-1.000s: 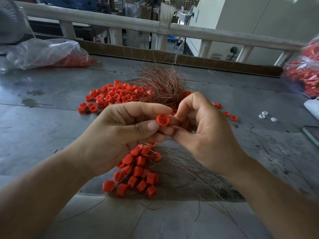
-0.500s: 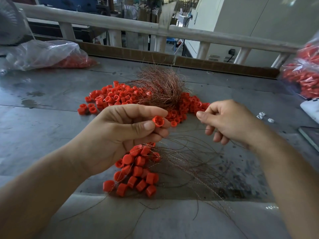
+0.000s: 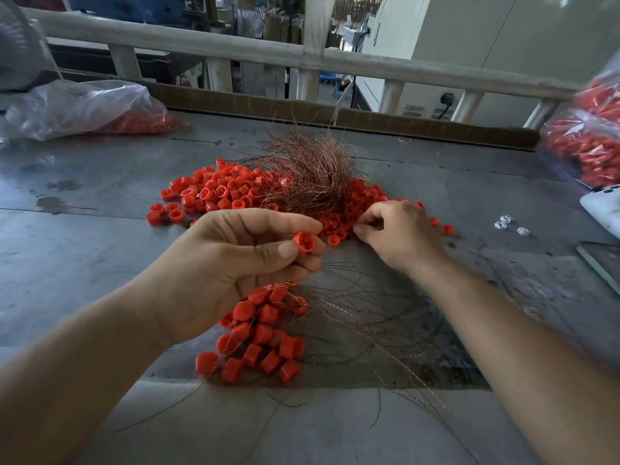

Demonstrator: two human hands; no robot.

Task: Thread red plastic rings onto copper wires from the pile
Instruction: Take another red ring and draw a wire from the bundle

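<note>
Left hand (image 3: 218,263), right hand (image 3: 404,238) and both forearms (image 3: 523,357) are bare.

Grey tabletop (image 3: 100,256) strewn with red rings and copper wire.
A pile of loose rings (image 3: 218,193) is spread across the middle, with a tuft of wire (image 3: 312,172) laid over it. Near the front edge a cluster of rings (image 3: 265,344) is gathered among thin strands (image 3: 385,317) fanned rightward. A clear bag (image 3: 84,109) is set at the far left corner and a second bag (image 3: 587,142) at the right edge, near small white pieces (image 3: 510,226).
</note>
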